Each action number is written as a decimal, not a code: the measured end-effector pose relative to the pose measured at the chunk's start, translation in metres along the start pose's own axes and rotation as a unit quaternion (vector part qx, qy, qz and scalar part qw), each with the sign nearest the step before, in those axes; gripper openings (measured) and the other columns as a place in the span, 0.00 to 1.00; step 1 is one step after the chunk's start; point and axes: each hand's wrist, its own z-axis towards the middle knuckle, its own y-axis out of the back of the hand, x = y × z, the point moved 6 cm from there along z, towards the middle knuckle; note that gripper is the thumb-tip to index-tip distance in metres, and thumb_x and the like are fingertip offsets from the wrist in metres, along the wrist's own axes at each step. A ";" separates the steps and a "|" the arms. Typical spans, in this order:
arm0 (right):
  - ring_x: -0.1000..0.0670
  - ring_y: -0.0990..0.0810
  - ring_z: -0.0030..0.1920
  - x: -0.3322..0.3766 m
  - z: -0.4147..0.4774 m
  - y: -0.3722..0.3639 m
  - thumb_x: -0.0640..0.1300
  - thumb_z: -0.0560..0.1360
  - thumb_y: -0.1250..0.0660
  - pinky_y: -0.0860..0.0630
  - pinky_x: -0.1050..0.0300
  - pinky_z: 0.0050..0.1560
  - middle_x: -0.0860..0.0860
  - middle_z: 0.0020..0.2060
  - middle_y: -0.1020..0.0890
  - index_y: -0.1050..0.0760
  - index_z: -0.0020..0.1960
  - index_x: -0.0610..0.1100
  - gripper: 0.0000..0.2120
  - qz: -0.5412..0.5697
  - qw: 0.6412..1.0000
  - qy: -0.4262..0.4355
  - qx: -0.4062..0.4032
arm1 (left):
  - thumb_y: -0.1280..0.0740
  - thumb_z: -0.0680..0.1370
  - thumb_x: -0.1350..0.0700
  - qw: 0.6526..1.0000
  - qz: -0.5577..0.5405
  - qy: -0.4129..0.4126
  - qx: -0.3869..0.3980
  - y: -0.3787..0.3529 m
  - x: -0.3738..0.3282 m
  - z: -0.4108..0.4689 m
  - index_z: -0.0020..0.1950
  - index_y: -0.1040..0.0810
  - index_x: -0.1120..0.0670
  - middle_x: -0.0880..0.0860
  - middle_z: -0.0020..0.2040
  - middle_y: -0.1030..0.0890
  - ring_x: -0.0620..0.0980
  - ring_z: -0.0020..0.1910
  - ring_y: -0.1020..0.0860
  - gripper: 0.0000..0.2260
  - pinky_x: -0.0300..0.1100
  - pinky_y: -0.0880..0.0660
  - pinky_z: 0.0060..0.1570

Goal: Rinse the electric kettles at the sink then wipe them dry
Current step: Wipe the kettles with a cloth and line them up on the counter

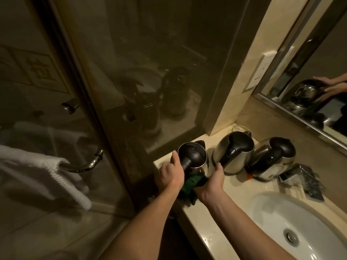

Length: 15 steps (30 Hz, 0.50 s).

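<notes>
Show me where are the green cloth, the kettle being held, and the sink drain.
green cloth (189, 186): head view, on the bunched fabric under the kettle.
held kettle (193, 156): head view, on its dark lid.
sink drain (291, 237): head view, on the metal plug in the basin.

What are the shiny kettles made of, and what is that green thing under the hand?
The kettles look like polished steel: their sides are silvery and mirror the light. Their lids and handles look like black plastic, dull and dark. The green cloth seems to be soft fabric, as it bunches into folds under the right hand. The left hand steadies the nearest kettle.
</notes>
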 end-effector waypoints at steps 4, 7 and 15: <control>0.39 0.26 0.61 0.017 0.001 -0.001 0.66 0.76 0.43 0.33 0.43 0.64 0.39 0.55 0.22 0.26 0.59 0.41 0.30 -0.041 0.999 0.033 0.007 | 0.52 0.81 0.35 1.000 -0.002 -0.006 -0.003 0.000 -0.001 -0.001 0.58 0.20 0.60 0.60 0.59 0.20 0.59 0.58 0.22 0.33 0.48 0.27 0.59; 0.39 0.26 0.62 0.016 0.004 0.001 0.67 0.76 0.43 0.34 0.42 0.64 0.41 0.54 0.23 0.26 0.56 0.40 0.30 -0.066 0.998 0.013 -0.016 | 0.52 0.80 0.35 1.000 -0.002 -0.010 0.000 0.001 -0.001 0.000 0.59 0.20 0.60 0.60 0.60 0.20 0.59 0.59 0.23 0.34 0.50 0.27 0.61; 0.37 0.36 0.73 0.003 0.013 0.012 0.68 0.78 0.48 0.42 0.40 0.73 0.38 0.72 0.32 0.42 0.77 0.38 0.42 -0.073 0.997 -0.034 -0.010 | 0.53 0.81 0.35 0.999 0.028 -0.023 0.004 0.003 -0.003 0.004 0.61 0.22 0.60 0.60 0.61 0.21 0.58 0.60 0.24 0.33 0.48 0.29 0.58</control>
